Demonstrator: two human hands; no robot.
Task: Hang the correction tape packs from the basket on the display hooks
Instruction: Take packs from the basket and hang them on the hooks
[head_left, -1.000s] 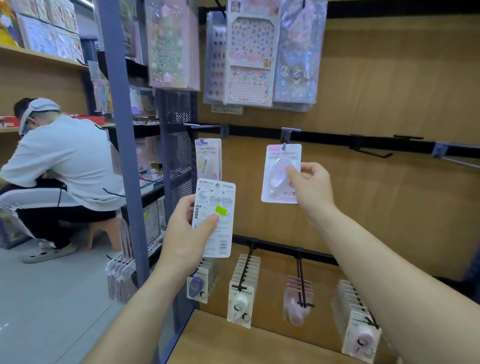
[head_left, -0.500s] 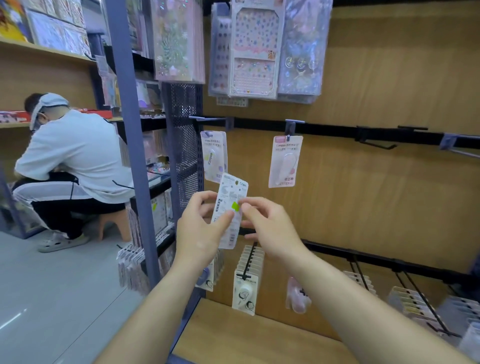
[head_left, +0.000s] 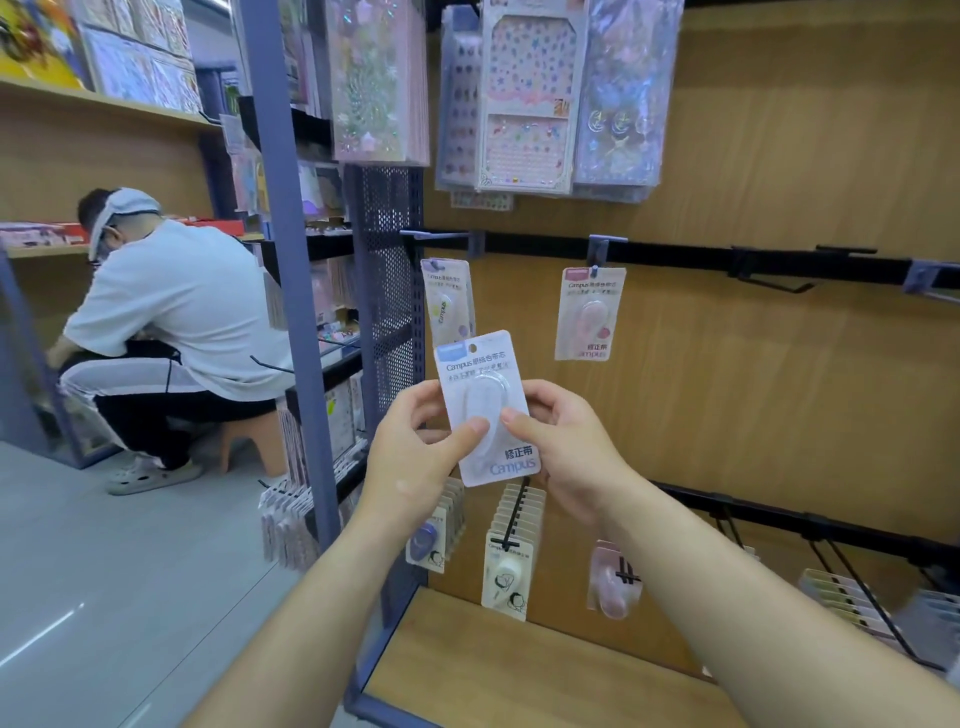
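Pack: front-facing, pinched by left hand and right hand, below the hook rail. Step: orienting for hanging. Next: thread its hole onto 1 free hook.

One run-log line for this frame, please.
left hand: pinches blue-topped pack | right hand: pinches same pack | upper rail: yellow-lettered pack, pink pack hanging | stage: held pack not yet hung

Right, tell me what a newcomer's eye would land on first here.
First, the blue-topped correction tape pack at centre, pinched between the left hand and right hand. Above right, a pink pack hangs on an upper hook. At left, a person in white sits on a stool.
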